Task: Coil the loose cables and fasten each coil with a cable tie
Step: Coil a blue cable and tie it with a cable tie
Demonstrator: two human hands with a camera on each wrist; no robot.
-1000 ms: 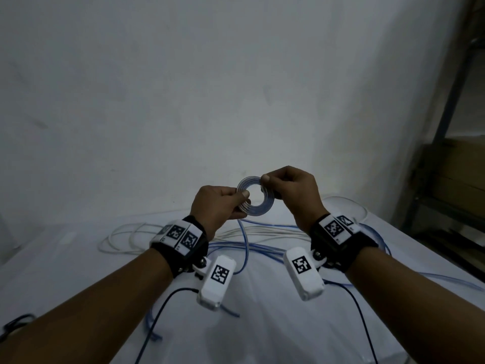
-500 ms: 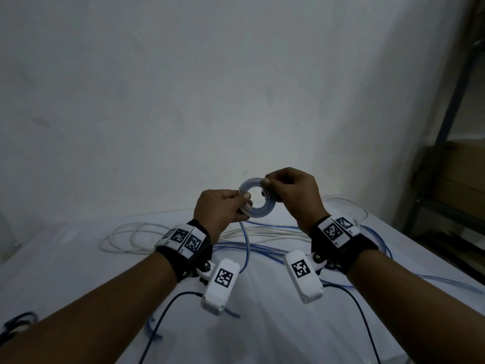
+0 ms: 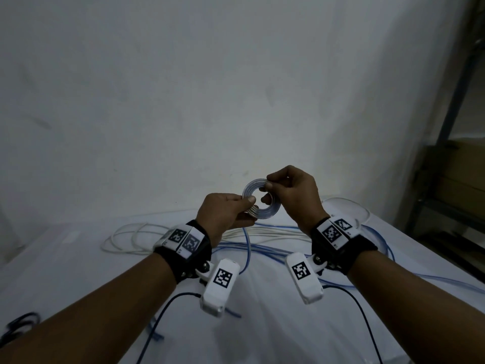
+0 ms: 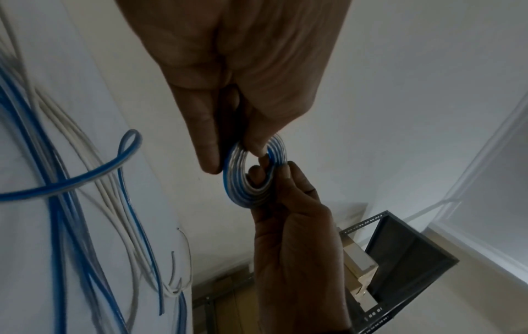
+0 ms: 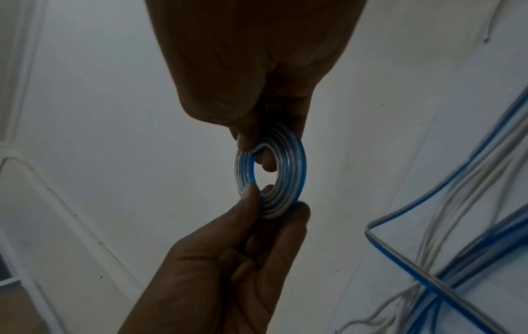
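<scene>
A small flat coil [image 3: 266, 214] of blue-and-clear cable is held up in the air above the table, in front of the wall. My left hand [image 3: 249, 203] pinches its lower left edge between thumb and fingers. My right hand [image 3: 269, 186] pinches its upper right edge, with one fingertip showing through the hole. The left wrist view shows the coil [image 4: 237, 187] with my left hand [image 4: 243, 147] gripping from above and my right hand [image 4: 268, 171] from below. In the right wrist view my right hand [image 5: 257, 147] grips the coil [image 5: 288, 162], opposite my left hand [image 5: 265, 203]. A blue cable [image 3: 246, 248] trails down to the table.
Loose blue cables [image 3: 275, 252] and white cables [image 3: 126, 237] lie spread on the white-covered table [image 3: 78, 271]. A dark cable bundle [image 3: 18, 324] sits at the left edge. A metal shelf with cardboard boxes [image 3: 459, 179] stands at the right. A plain wall is close behind.
Both hands and the coil have drifted slightly to the right. The coil stays pinched between both hands.
</scene>
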